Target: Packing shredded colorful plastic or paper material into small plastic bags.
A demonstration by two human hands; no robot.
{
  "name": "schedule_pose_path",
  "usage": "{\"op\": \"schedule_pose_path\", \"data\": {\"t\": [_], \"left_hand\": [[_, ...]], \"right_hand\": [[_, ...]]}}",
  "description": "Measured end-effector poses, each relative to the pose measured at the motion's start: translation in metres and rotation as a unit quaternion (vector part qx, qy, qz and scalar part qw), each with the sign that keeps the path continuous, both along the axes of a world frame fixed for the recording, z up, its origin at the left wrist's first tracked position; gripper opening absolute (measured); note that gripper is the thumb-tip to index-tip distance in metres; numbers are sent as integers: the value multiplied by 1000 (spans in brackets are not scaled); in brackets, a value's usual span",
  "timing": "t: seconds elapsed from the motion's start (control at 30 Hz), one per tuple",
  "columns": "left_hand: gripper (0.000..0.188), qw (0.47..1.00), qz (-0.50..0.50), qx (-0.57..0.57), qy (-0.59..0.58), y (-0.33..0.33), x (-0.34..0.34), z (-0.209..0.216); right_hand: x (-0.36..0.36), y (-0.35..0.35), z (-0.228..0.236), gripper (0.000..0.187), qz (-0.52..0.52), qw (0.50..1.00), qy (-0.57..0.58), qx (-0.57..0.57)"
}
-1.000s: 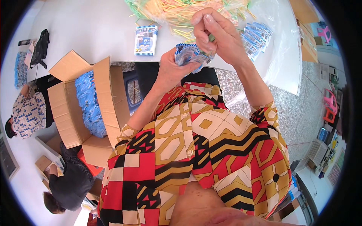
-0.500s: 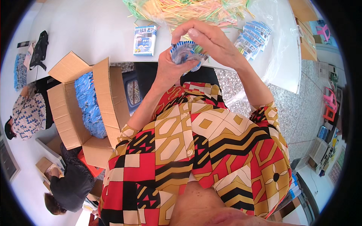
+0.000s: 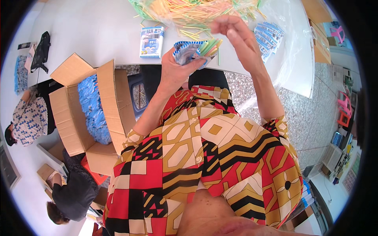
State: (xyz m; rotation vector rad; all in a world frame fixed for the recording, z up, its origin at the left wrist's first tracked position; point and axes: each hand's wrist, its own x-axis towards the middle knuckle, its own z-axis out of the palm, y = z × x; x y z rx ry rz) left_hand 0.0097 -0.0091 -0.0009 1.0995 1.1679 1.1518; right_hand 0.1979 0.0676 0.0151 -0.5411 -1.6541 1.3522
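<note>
My left hand [image 3: 177, 69] is closed around a blue-and-white striped plastic bag [image 3: 186, 53]. A small bunch of green and yellow straws [image 3: 210, 47] sticks out at the bag's opening. Just right of it, my right hand [image 3: 242, 43] is raised over the table, fingers loosely bent and apart, holding nothing. A large heap of thin straws [image 3: 197, 11] in pink, yellow and green lies beyond both hands in clear plastic. Left of my hands, a flat blue-and-white packet [image 3: 151, 42] rests on the table. Several similar bags [image 3: 269, 38] lie fanned out behind my right hand.
At the left stands an open cardboard box [image 3: 71, 118] filled with blue packets [image 3: 94, 110]. The white table [image 3: 98, 31] ends just in front of me. Two other people [image 3: 75, 196] are at the far left. Clear plastic sheeting [image 3: 291, 51] drapes over the table's right side.
My right hand has moved away from the bag's mouth, up and to the right, and its fingers have opened. The bag has tilted, and straws now show in its opening.
</note>
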Motion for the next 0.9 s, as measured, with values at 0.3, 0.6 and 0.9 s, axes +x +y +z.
{"op": "schedule_pose_path", "data": {"t": [0.3, 0.6, 0.9], "left_hand": [[28, 998, 3, 43, -35, 4, 2, -2], [29, 997, -1, 11, -73, 3, 4, -1], [27, 995, 35, 15, -94, 3, 4, -5]], "right_hand": [[5, -28, -11, 15, 0, 995, -46, -90], [5, -34, -15, 11, -91, 993, -51, -47], [29, -47, -7, 11, -164, 983, 27, -77]]}}
